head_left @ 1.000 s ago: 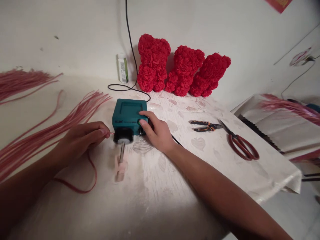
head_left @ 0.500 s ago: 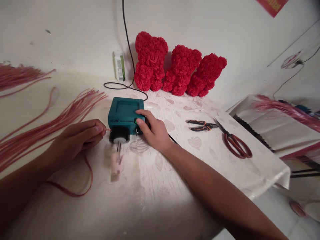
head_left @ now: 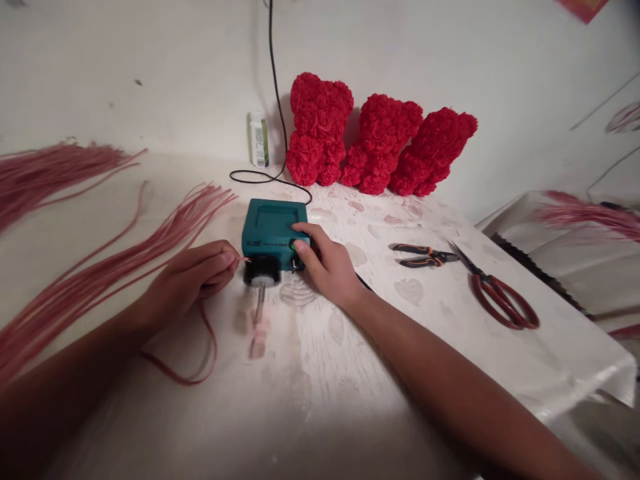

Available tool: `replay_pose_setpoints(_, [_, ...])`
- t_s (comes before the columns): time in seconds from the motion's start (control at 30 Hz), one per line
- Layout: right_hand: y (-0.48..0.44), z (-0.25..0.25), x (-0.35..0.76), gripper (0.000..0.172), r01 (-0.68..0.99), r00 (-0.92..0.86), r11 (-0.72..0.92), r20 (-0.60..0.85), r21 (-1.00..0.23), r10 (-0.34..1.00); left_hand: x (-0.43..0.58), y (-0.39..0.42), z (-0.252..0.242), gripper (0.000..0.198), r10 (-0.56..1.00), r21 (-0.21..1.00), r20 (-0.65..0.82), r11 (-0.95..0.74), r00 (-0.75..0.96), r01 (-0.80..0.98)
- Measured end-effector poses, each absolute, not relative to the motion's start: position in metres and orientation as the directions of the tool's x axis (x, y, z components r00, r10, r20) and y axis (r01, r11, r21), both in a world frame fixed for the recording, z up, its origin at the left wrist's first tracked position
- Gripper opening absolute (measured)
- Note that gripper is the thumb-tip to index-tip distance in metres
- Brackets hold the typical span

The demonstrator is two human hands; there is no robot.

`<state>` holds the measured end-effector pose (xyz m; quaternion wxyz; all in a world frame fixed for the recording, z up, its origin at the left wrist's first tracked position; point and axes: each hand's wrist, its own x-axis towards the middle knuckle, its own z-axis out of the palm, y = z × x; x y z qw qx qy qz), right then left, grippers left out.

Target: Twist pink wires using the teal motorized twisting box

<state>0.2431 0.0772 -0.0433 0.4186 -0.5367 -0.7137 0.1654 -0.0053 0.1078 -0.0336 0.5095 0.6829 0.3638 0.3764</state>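
Note:
A teal machine stands on the table, with a black round head at its front and a blurred metal shaft with a pinkish piece below. My left hand pinches a thin pink strand; its end reaches the black head and the rest loops down to the table. My right hand rests on the machine's right front corner, fingers apart, thumb at the green-lit switch. A long bundle of pink strands lies left of the machine.
Three red rose bears and a bottle stand by the wall. Black-orange pliers and red-handled scissors lie at the right. A black cable runs behind the machine. More pink strands lie at the far left.
The camera view has shifted, so nearly everything sits further right in the picture. Both hands keep their places at the machine, and the pinkish piece on the shaft looks blurred in both frames.

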Motion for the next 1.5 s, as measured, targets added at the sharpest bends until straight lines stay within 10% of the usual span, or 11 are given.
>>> replay_pose_setpoints(1.5, [0.076, -0.044, 0.242, 0.041, 0.635, -0.068, 0.378, 0.439, -0.674, 0.896, -0.020, 0.108, -0.020, 0.029, 0.859, 0.904, 0.125, -0.305, 0.496, 0.300])
